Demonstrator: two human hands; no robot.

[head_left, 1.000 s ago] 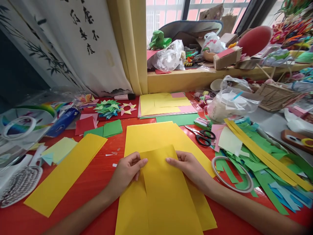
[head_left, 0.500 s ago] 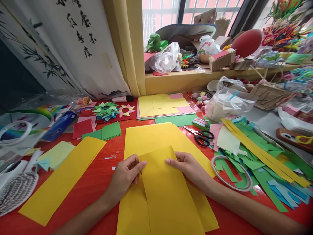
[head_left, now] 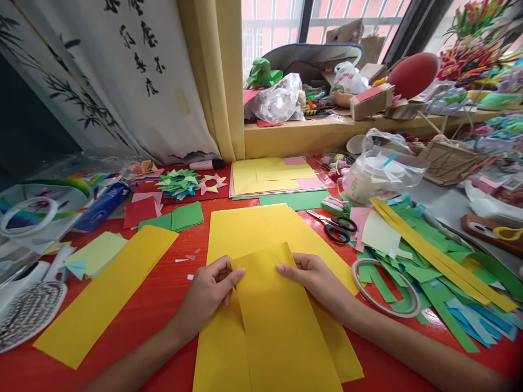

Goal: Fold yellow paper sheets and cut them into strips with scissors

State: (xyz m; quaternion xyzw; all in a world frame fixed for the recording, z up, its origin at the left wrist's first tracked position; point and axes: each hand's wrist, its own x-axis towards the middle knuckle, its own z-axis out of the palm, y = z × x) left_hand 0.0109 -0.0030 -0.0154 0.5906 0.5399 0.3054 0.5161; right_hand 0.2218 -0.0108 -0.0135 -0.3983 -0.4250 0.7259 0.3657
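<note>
A long yellow paper strip [head_left: 281,321] is held up between my two hands, its lower end running out of the picture. My left hand [head_left: 214,286] pinches its upper left corner, thumb on top. At the upper right edge, my right hand [head_left: 312,275] grips it with the thumb in front and the fingers behind. Beneath it lie larger yellow paper sheets [head_left: 245,228] on the red table. Off to the left, another stack of yellow strips [head_left: 108,294] rests at a slant.
Black-handled scissors [head_left: 337,226] and a tape roll [head_left: 386,288] lie right of the sheets, beside green paper scraps [head_left: 429,272]. Green paper squares [head_left: 187,216] and a hairbrush [head_left: 30,310] are on the left. A bagged cup [head_left: 379,171] stands behind the scissors.
The view has shifted very slightly. Both hands keep the same hold on the yellow strip, with no clear movement.
</note>
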